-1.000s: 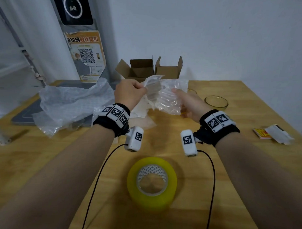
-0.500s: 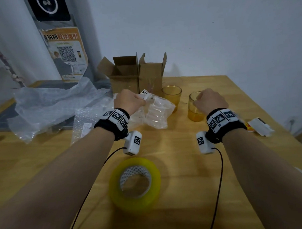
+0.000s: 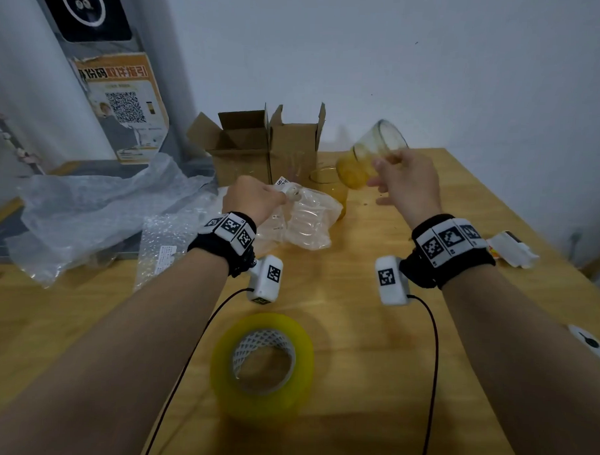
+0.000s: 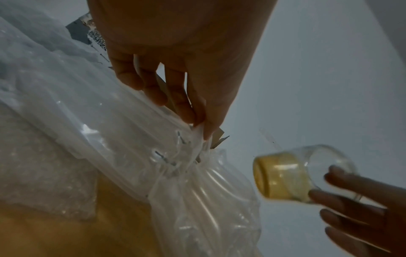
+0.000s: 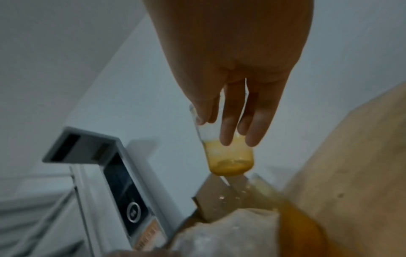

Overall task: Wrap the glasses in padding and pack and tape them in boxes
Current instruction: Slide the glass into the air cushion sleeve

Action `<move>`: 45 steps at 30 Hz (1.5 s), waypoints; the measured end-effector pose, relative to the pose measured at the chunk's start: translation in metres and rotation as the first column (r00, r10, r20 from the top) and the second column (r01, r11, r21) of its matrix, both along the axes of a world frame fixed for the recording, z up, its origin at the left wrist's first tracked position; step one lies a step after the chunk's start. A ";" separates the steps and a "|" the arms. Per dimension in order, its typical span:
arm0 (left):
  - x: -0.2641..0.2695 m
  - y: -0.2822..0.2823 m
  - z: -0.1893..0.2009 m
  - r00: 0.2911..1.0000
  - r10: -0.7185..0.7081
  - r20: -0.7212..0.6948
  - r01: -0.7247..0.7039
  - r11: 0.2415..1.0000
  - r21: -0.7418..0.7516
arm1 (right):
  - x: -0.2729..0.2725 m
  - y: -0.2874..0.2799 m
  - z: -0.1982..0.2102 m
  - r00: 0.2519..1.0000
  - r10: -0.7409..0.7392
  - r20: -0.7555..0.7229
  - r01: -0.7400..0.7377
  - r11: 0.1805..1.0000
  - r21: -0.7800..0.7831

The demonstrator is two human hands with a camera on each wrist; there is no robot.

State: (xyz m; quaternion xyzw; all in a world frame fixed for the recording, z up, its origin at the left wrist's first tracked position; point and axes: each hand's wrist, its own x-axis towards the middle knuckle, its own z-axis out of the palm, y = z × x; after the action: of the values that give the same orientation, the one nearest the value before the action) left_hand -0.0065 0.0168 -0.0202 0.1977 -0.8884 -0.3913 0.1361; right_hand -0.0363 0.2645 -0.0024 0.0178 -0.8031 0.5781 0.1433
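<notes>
Right hand (image 3: 407,183) grips an amber-tinted glass (image 3: 369,158), tilted and lifted clear of the counter (image 3: 356,331) toward its far edge. Left hand (image 3: 252,198) pinches the top of an air-column padding bag (image 3: 305,220), whose lower end rests on the counter just before two open cardboard boxes (image 3: 260,147); a second glass (image 3: 330,184) stands behind the bag

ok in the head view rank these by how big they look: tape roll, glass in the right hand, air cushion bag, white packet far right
1. Tape roll, though it lies nearest the camera, which inflates it.
2. Air cushion bag, pinched by the left hand.
3. Glass, blurred, held in the right hand.
4. White packet, smallest.
</notes>
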 end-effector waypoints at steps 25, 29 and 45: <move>0.022 -0.025 0.021 0.992 0.117 -0.035 -0.077 0.823 0.563 | 0.043 -0.085 0.005 0.950 0.311 -0.012 -0.310 0.941 -0.139; 0.023 -0.030 0.024 0.990 0.140 -0.024 -0.094 0.772 0.629 | 0.043 -0.090 0.003 0.956 0.294 -0.025 -0.294 0.956 0.004; 0.031 -0.036 0.033 0.995 0.099 -0.034 -0.040 0.658 0.752 | 0.027 -0.106 0.014 0.978 0.210 -0.012 -0.131 0.651 0.747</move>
State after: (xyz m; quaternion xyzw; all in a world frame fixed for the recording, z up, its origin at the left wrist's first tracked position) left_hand 0.0242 -0.0187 0.0131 0.2557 -0.6350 -0.7235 0.0890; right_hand -0.0090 0.1587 0.0117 0.1782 -0.9552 0.2104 0.1077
